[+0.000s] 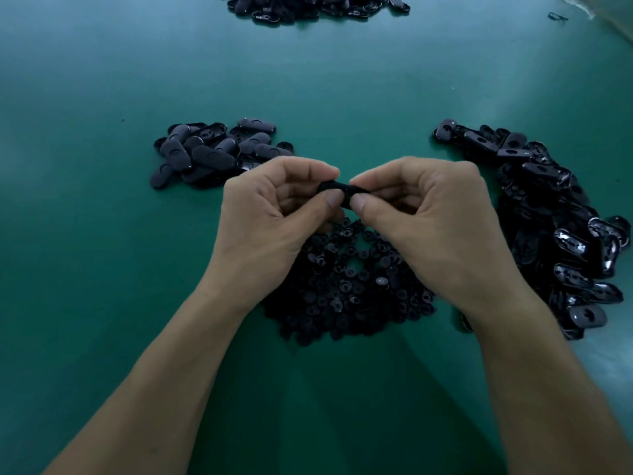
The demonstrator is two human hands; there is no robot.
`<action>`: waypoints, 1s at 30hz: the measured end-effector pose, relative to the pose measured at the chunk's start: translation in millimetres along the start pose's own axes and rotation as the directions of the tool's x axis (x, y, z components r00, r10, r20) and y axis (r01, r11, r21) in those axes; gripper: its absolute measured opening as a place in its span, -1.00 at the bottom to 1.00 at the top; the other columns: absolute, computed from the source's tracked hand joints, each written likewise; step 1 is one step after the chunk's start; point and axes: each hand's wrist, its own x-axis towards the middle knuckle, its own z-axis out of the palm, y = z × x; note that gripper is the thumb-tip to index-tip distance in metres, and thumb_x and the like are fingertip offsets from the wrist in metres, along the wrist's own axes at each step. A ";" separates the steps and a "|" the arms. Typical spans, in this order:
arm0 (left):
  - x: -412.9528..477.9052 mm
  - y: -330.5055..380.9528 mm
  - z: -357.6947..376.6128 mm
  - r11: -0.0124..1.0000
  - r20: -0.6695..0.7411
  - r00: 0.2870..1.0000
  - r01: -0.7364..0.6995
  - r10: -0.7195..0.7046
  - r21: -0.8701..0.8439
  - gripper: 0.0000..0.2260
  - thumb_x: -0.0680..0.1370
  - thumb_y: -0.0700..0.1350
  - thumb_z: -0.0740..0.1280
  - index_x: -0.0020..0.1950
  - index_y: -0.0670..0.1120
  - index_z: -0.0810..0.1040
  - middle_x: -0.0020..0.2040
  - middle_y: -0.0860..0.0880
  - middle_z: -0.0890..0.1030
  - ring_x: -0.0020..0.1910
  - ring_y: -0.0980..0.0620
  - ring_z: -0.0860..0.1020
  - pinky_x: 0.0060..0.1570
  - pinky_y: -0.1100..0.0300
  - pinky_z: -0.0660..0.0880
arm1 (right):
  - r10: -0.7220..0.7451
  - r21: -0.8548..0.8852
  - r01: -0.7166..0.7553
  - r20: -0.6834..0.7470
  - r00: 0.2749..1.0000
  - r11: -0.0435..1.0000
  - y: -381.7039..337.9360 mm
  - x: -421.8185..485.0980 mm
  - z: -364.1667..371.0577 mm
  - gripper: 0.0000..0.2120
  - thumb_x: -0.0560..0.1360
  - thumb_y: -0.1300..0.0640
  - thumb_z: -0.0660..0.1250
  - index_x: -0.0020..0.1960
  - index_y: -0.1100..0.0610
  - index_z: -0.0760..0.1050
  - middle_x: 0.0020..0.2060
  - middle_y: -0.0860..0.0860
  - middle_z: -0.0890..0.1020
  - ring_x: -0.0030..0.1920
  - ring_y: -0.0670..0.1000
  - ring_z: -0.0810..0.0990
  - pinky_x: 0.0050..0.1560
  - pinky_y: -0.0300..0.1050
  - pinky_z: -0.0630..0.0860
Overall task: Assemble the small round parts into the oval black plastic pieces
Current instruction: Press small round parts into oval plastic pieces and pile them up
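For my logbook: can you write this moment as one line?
left hand and right hand pinch one black oval piece | below: round parts pile | round part fitted: cannot tell

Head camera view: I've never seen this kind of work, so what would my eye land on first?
Two bare hands meet at the centre: the left hand and right hand both pinch one small oval black plastic piece above a heap of small round black parts near the person. On the green table, a pile of matte oval black pieces lies to the left, and a larger, glossier heap curves along the right.
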 end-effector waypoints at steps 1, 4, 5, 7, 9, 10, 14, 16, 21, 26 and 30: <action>0.0 -0.1 -0.1 1.000 -0.002 1.000 0.002 -0.002 -0.006 -0.84 0.48 -0.30 0.47 -0.01 -0.08 0.63 -0.20 0.03 0.71 -0.23 0.09 0.69 -0.18 0.31 0.58 | 0.005 0.012 -0.005 -0.007 1.000 1.000 -0.2 -0.4 0.7 -0.89 0.46 0.17 0.50 -0.08 -0.03 0.67 -0.27 -0.15 0.71 -0.23 -0.18 0.69 -0.12 -0.23 0.63; 0.5 0.3 -0.6 1.000 -0.003 1.000 0.003 -0.004 -0.013 -0.84 0.46 -0.27 0.48 -0.01 -0.09 0.64 -0.20 0.01 0.72 -0.22 0.07 0.70 -0.15 0.29 0.60 | 0.014 0.022 -0.014 -0.012 1.000 1.000 -2.1 -1.3 1.9 -0.87 0.46 0.18 0.50 -0.13 -0.05 0.65 -0.27 -0.19 0.70 -0.25 -0.20 0.68 -0.17 -0.30 0.60; 0.6 0.7 -0.6 1.000 -0.004 1.000 0.001 -0.001 -0.014 -0.84 0.45 -0.26 0.49 -0.01 -0.10 0.64 -0.20 0.01 0.72 -0.22 0.07 0.70 -0.15 0.29 0.60 | 0.021 0.024 -0.021 -0.017 1.000 1.000 -2.7 -1.6 2.5 -0.86 0.46 0.18 0.50 -0.14 -0.06 0.64 -0.28 -0.20 0.70 -0.26 -0.20 0.68 -0.18 -0.31 0.59; 0.5 1.3 -0.1 1.000 -0.011 1.000 -0.005 0.005 -0.017 -0.83 0.43 -0.25 0.50 -0.02 -0.10 0.64 -0.20 0.02 0.72 -0.21 0.09 0.69 -0.14 0.30 0.60 | 0.044 0.030 -0.043 -0.031 0.999 0.999 -3.3 -2.0 4.3 -0.87 0.46 0.18 0.49 -0.16 -0.05 0.63 -0.29 -0.20 0.70 -0.28 -0.20 0.67 -0.19 -0.31 0.59; 0.2 1.5 0.6 1.000 -0.017 1.000 -0.012 0.012 -0.012 -0.81 0.41 -0.26 0.51 -0.02 -0.09 0.64 -0.20 0.04 0.72 -0.20 0.13 0.68 -0.12 0.31 0.59 | 0.072 0.038 -0.070 -0.044 0.996 0.997 -3.7 -2.1 6.8 -0.90 0.45 0.17 0.48 -0.17 -0.02 0.64 -0.31 -0.18 0.70 -0.28 -0.19 0.67 -0.19 -0.27 0.60; 0.0 1.3 0.9 1.000 -0.021 1.000 -0.015 0.015 -0.007 -0.81 0.42 -0.28 0.51 -0.02 -0.09 0.64 -0.20 0.05 0.72 -0.20 0.14 0.68 -0.12 0.32 0.59 | 0.088 0.048 -0.085 -0.048 0.995 0.995 -4.0 -2.1 7.8 -0.91 0.45 0.17 0.48 -0.17 -0.01 0.65 -0.31 -0.16 0.70 -0.29 -0.18 0.68 -0.19 -0.25 0.60; -0.4 0.8 0.1 1.000 -0.059 0.998 -0.023 0.023 0.005 -0.80 0.42 -0.31 0.52 -0.04 -0.08 0.65 -0.21 0.03 0.73 -0.22 0.10 0.69 -0.13 0.28 0.61 | 0.116 0.097 -0.113 -0.028 0.993 0.989 -5.7 -0.7 7.0 -0.89 0.46 0.19 0.49 -0.17 0.00 0.65 -0.31 -0.16 0.71 -0.28 -0.20 0.68 -0.22 -0.32 0.55; -0.5 0.8 -1.4 1.000 -0.072 0.997 -0.020 0.021 0.016 -0.81 0.41 -0.28 0.53 -0.06 -0.06 0.67 -0.22 0.02 0.72 -0.23 0.07 0.69 -0.13 0.25 0.62 | 0.107 0.115 -0.106 -0.006 0.994 0.988 -6.4 -0.9 5.4 -0.87 0.47 0.21 0.49 -0.16 -0.01 0.65 -0.30 -0.17 0.71 -0.27 -0.20 0.69 -0.20 -0.33 0.56; -0.6 -0.6 -0.8 0.998 -0.101 0.994 -0.025 0.030 0.050 -0.81 0.37 -0.26 0.55 -0.13 -0.01 0.66 -0.30 0.06 0.69 -0.32 0.14 0.62 -0.22 0.28 0.59 | 0.118 0.168 -0.122 0.033 0.992 0.978 -4.1 -1.1 6.1 -0.85 0.48 0.25 0.49 -0.13 0.00 0.67 -0.30 -0.14 0.72 -0.27 -0.21 0.68 -0.20 -0.36 0.54; 0.5 -3.2 -1.6 0.998 -0.128 0.991 -0.025 0.031 0.049 -0.82 0.41 -0.29 0.53 -0.11 -0.05 0.65 -0.28 0.03 0.69 -0.32 0.09 0.64 -0.23 0.26 0.58 | 0.138 0.234 -0.136 0.007 0.990 0.963 -2.6 -0.3 5.1 -0.81 0.52 0.28 0.42 -0.07 0.00 0.67 -0.29 -0.06 0.73 -0.29 -0.15 0.68 -0.27 -0.34 0.53; 4.3 -3.8 -5.7 0.995 -0.248 0.969 -0.038 0.015 -0.088 -0.85 0.52 -0.35 0.42 -0.04 -0.12 0.58 -0.25 0.00 0.67 -0.29 0.03 0.63 -0.18 0.19 0.59 | 0.188 0.040 -0.184 -0.210 0.959 0.982 10.3 2.9 -5.0 -0.77 0.54 0.27 0.38 0.06 -0.03 0.66 -0.18 -0.13 0.72 -0.15 -0.20 0.69 -0.06 -0.29 0.61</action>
